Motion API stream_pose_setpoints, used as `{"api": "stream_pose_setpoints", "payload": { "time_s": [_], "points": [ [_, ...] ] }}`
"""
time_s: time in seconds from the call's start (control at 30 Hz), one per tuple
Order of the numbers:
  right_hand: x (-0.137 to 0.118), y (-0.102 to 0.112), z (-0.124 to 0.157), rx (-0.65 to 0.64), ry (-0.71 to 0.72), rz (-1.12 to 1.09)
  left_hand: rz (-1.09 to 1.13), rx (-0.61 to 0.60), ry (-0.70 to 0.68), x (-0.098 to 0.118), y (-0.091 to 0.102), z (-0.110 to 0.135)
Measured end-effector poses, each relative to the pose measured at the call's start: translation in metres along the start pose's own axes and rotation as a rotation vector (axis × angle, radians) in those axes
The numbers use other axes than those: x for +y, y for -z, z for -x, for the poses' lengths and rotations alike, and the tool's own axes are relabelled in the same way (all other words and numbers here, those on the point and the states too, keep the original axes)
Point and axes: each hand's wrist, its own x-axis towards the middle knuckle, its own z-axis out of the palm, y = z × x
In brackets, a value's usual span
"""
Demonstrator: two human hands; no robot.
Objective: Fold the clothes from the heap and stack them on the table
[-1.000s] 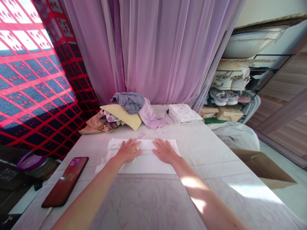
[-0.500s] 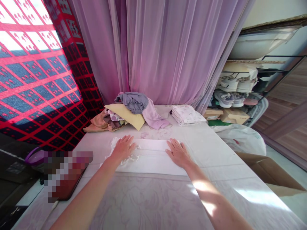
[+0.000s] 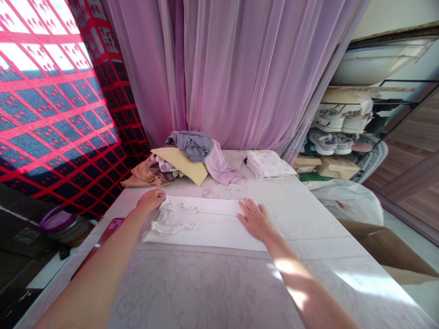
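A white garment (image 3: 212,228) with ruffled trim lies folded into a long flat strip on the bed-like surface (image 3: 192,292), which has a pale floral cover. My left hand (image 3: 151,200) is at the strip's far left corner, its fingers curled closed on the edge there; the fingertips are partly hidden. Flat on the garment's right part rests my right hand (image 3: 253,218), fingers stretched out and a little apart. The ruffles show uncovered between the two hands, toward the left end.
Behind the garment sits a heap of clothes (image 3: 185,164), with a folded stack (image 3: 269,164) to its right. A phone (image 3: 106,233) lies by my left forearm. Purple curtains (image 3: 222,68) hang behind. A shoe rack (image 3: 343,123) and an open cardboard box (image 3: 384,246) stand on the right.
My left hand has moved left from lying flat over the ruffles to the garment's far left corner, and its fingers have closed. My right hand has stayed in place.
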Motion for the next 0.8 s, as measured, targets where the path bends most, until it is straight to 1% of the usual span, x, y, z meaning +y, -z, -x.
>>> {"api": "stream_pose_setpoints", "payload": {
  "time_s": [0.17, 0.27, 0.43, 0.53, 0.67, 0.8],
  "points": [
    [-0.001, 0.003, 0.001, -0.017, -0.004, 0.0, -0.033, -0.012, -0.017, 0.005, 0.0, -0.001],
    [-0.002, 0.004, 0.001, -0.014, -0.004, 0.006, -0.044, 0.015, -0.023, 0.006, -0.001, -0.001],
    [-0.002, 0.005, 0.002, -0.007, -0.003, 0.006, -0.067, 0.067, -0.008, 0.0, -0.008, 0.001],
    [-0.002, 0.004, 0.001, -0.01, -0.002, 0.005, -0.095, 0.084, -0.04, -0.002, -0.012, 0.003],
    [0.0, 0.0, 0.0, 0.011, 0.004, 0.005, -0.138, 0.114, -0.083, -0.001, -0.011, 0.006],
    [0.001, -0.002, 0.0, 0.022, 0.002, 0.002, -0.146, 0.132, -0.091, -0.001, -0.008, 0.007]
  ]
}}
